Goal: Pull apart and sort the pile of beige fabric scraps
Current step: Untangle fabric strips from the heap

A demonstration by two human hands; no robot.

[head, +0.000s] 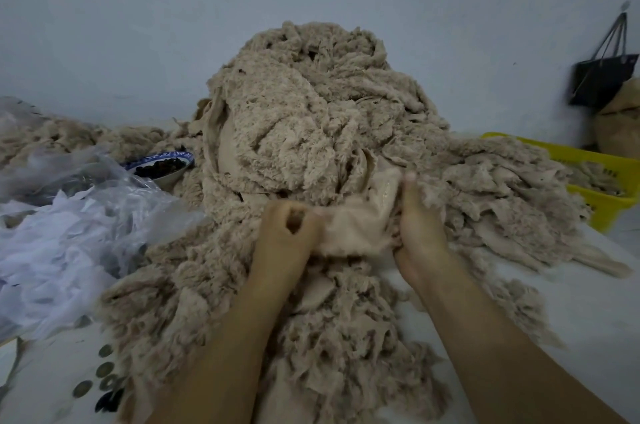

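Note:
A tall pile of beige fleecy fabric scraps (311, 105) rises against the wall and spreads toward me over the table. My left hand (285, 233) is curled into a fist around one end of a smooth beige scrap (356, 219). My right hand (420, 226) grips the other end of that scrap, thumb up against the cloth. The scrap is stretched between both hands just above the front of the pile. More loose beige scraps (332, 337) lie under my forearms.
A clear plastic bag with white cloth bits (59, 243) lies at left. Behind it stands a blue-rimmed bowl (162, 165) with dark contents. A yellow basket (606, 181) with scraps is at right, a black bag (602, 77) hangs on the wall. Coins (104, 371) lie at the front left.

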